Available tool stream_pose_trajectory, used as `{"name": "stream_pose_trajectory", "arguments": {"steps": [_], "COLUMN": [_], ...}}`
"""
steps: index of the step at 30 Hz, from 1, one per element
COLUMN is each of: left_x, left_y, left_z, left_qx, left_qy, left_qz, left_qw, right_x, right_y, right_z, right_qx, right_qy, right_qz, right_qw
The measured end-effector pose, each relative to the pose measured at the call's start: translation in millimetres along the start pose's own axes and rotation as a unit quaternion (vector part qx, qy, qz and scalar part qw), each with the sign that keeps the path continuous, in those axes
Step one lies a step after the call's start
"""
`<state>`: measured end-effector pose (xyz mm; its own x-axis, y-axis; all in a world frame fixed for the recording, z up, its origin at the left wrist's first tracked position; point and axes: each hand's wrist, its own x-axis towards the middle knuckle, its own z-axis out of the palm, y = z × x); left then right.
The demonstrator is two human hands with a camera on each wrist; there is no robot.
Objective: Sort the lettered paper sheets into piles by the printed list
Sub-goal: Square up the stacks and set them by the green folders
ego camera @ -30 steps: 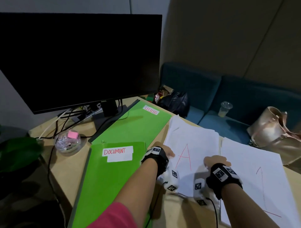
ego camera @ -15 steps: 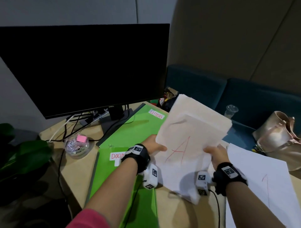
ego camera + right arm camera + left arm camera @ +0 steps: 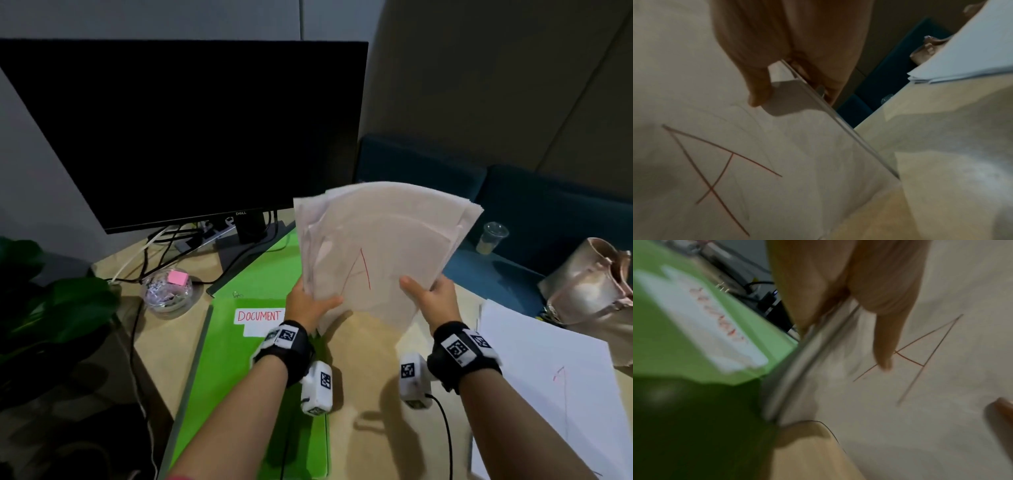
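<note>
We see the monitor [image 3: 178, 130] beyond our hands, the folder [image 3: 253, 377] under our left hand [image 3: 310, 303]. Our left and right hand [image 3: 433, 301] each pinch a side of the sheets [image 3: 380, 246], raised between them.

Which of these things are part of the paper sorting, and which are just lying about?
Part of the job:
stack of sheets, held by left hand and right hand
second pile
green folders

Lying about:
monitor
glass bowl
plastic cup
handbag
</note>
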<state>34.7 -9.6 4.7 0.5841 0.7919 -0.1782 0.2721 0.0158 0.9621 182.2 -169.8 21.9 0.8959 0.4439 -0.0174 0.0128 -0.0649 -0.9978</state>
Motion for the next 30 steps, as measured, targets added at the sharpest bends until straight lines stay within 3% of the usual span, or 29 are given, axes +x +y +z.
{"name": "stream_pose_trajectory", "arguments": {"steps": [2, 4, 5, 6, 8, 11, 17, 21, 25, 30], "left_x": [18.4, 29.6, 30.7, 29.2, 21.9, 5.0, -31.3, -36.6, -26.0, -9.1], "left_y": [-6.9, -14.9, -18.2, -23.5, -40.0, -56.5, -56.4, -47.2, -35.3, -36.5], "left_z": [-12.0, -36.3, -51.4, -69.0, -104.2, -124.0, -60.5, 2.9, 54.7, 81.4], "left_qx": [0.2, 0.438, 0.501, 0.519, 0.488, 0.41, 0.434, 0.497, 0.532, 0.524], "left_qy": [-0.042, -0.079, -0.067, -0.037, 0.027, 0.057, 0.025, -0.068, -0.119, -0.172], "left_qz": [-0.027, -0.081, -0.113, -0.151, -0.218, -0.273, -0.157, -0.102, -0.035, 0.008], "left_qw": [0.979, 0.892, 0.856, 0.841, 0.845, 0.869, 0.887, 0.859, 0.837, 0.834], "right_x": [7.3, 15.3, 18.7, 22.2, 27.6, 31.4, 32.6, 33.7, 31.3, 34.5], "right_y": [1.6, -6.3, -12.2, -17.3, -24.7, -34.2, -68.5, -86.2, -90.9, -85.6], "right_z": [-1.6, -4.2, -6.1, -9.0, -14.6, -16.9, -5.7, -7.4, -7.3, -4.9], "right_qx": [-0.038, -0.078, -0.102, -0.126, -0.161, -0.194, -0.237, -0.256, -0.277, -0.286], "right_qy": [0.024, 0.076, 0.101, 0.121, 0.151, 0.166, 0.154, 0.177, 0.215, 0.23], "right_qz": [0.007, -0.008, -0.016, -0.018, -0.016, -0.008, -0.035, -0.061, -0.067, -0.05], "right_qw": [0.999, 0.994, 0.99, 0.984, 0.975, 0.967, 0.959, 0.948, 0.934, 0.929]}}
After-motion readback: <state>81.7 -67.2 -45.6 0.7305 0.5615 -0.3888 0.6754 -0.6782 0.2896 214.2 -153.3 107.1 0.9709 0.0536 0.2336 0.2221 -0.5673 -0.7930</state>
